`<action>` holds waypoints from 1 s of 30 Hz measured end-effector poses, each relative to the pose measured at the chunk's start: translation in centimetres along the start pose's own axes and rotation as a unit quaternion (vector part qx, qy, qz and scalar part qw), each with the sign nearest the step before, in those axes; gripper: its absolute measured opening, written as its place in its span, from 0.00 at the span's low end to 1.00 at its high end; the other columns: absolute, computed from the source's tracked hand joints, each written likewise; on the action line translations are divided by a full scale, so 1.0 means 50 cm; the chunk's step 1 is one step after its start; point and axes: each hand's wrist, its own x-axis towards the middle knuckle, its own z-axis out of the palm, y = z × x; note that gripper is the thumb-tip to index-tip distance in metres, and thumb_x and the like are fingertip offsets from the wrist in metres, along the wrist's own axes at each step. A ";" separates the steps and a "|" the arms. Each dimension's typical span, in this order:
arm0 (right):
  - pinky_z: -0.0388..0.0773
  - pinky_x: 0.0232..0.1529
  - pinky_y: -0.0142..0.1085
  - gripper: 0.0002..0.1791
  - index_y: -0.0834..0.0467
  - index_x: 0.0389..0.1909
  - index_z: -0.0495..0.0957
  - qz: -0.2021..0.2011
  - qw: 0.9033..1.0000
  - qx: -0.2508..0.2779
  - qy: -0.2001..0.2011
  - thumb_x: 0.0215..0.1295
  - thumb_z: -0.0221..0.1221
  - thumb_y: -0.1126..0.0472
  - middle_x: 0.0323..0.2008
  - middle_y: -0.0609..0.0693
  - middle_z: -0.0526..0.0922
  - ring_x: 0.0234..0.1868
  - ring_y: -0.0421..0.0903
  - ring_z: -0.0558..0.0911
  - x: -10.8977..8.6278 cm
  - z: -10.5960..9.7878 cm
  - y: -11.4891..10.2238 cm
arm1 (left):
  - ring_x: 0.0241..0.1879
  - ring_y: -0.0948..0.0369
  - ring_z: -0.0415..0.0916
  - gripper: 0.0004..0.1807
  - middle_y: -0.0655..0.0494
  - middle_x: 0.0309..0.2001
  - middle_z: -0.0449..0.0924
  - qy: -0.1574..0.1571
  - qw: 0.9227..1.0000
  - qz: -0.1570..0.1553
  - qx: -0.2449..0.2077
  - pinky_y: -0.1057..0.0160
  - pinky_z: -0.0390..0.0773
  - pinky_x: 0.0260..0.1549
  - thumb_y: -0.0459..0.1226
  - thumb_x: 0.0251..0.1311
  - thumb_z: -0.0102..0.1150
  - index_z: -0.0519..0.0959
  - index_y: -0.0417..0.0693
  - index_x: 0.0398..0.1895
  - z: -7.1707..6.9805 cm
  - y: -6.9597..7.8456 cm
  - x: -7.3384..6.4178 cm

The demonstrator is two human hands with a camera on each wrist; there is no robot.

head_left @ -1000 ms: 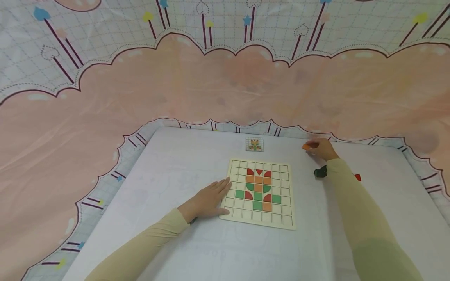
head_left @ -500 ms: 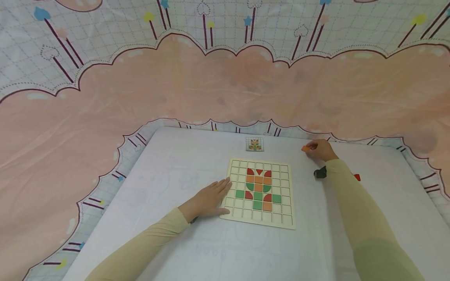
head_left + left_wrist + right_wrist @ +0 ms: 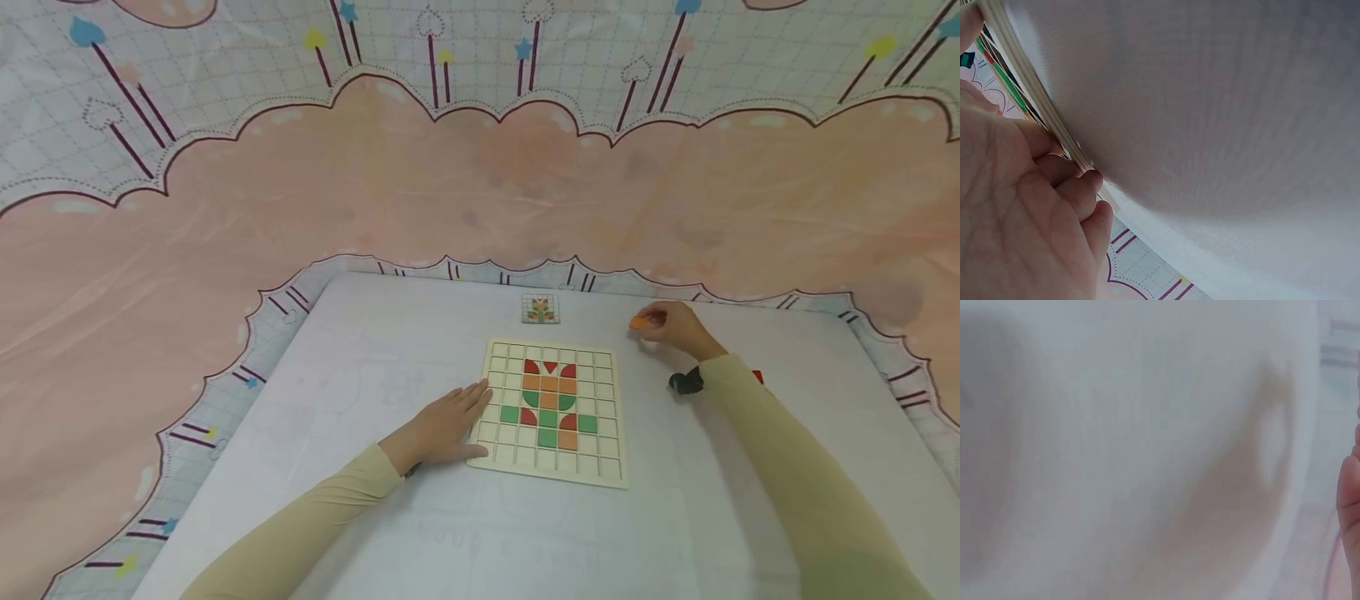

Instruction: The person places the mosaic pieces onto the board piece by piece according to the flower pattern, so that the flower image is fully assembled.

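Note:
A cream grid board (image 3: 600, 392) lies on the white table, with red, orange and green tiles forming a flower-like pattern in its middle cells. My left hand (image 3: 448, 427) rests at the board's left edge, fingers extended and fingertips on its border. In the left wrist view, the fingers of this hand (image 3: 1029, 187) lie along the board's edge. Beyond the board's far right corner, my right hand (image 3: 678, 327) pinches an orange tile (image 3: 638, 322) between thumb and fingers. Only a sliver of that hand (image 3: 1349, 494) enters the right wrist view, where the tile is out of sight.
Behind the board lies a small card (image 3: 541, 309) printed with a similar tile pattern on a grid. A red piece (image 3: 757, 377) shows partly behind the right sleeve (image 3: 780, 450). Patterned cloth (image 3: 480, 192) rises beyond the table's far edge.
My right hand has moved slightly left and nearer with the orange tile, and its forearm has swung. The left hand has stayed on the board's edge.

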 end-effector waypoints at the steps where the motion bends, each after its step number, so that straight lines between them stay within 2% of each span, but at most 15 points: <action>1: 0.74 0.40 0.33 0.20 0.69 0.47 0.77 -0.003 1.000 0.006 -0.001 0.51 0.61 0.67 0.41 0.63 0.79 0.40 0.52 0.75 -0.005 0.001 -0.010 | 0.74 0.54 0.45 0.48 0.47 0.76 0.42 0.000 1.000 0.000 0.001 0.56 0.53 0.72 0.63 0.61 0.44 0.46 0.41 0.74 0.000 0.000 0.000; 6: 0.74 0.40 0.30 0.18 0.68 0.45 0.78 -0.031 0.999 0.029 -0.002 0.51 0.62 0.68 0.40 0.61 0.80 0.40 0.50 0.75 -0.035 0.011 -0.065 | 0.75 0.55 0.45 0.49 0.47 0.76 0.41 0.000 1.000 -0.002 0.002 0.56 0.53 0.72 0.64 0.61 0.44 0.46 0.42 0.74 0.001 -0.001 0.001; 14: 0.78 0.46 0.42 0.17 0.67 0.44 0.79 -0.070 0.996 0.042 -0.023 0.51 0.64 0.68 0.40 0.59 0.80 0.40 0.51 0.76 -0.089 0.050 -0.167 | 0.75 0.55 0.44 0.49 0.47 0.76 0.41 -0.001 1.000 -0.004 -0.005 0.56 0.52 0.72 0.63 0.61 0.44 0.46 0.42 0.74 0.003 -0.003 0.003; 19: 0.79 0.45 0.44 0.15 0.65 0.42 0.79 -0.093 0.993 0.057 -0.033 0.50 0.64 0.69 0.39 0.57 0.81 0.39 0.48 0.76 -0.121 0.084 -0.218 | 0.75 0.54 0.44 0.49 0.47 0.76 0.41 0.001 1.000 0.002 -0.005 0.55 0.52 0.72 0.63 0.61 0.44 0.45 0.42 0.74 0.005 -0.005 0.004; 24: 0.80 0.43 0.42 0.14 0.65 0.40 0.79 -0.124 0.988 0.086 -0.044 0.50 0.64 0.70 0.38 0.56 0.81 0.38 0.48 0.77 -0.151 0.122 -0.246 | 0.75 0.54 0.44 0.48 0.46 0.76 0.41 0.003 1.000 0.006 -0.001 0.55 0.53 0.72 0.63 0.62 0.44 0.45 0.41 0.74 0.003 -0.004 0.005; 30: 0.80 0.39 0.35 0.12 0.64 0.37 0.80 -0.152 0.980 0.109 -0.076 0.49 0.66 0.69 0.35 0.55 0.82 0.35 0.46 0.78 -0.171 0.174 -0.258 | 0.75 0.54 0.44 0.49 0.47 0.76 0.40 0.001 1.000 0.001 -0.003 0.56 0.52 0.72 0.64 0.61 0.43 0.45 0.42 0.74 0.006 -0.004 0.006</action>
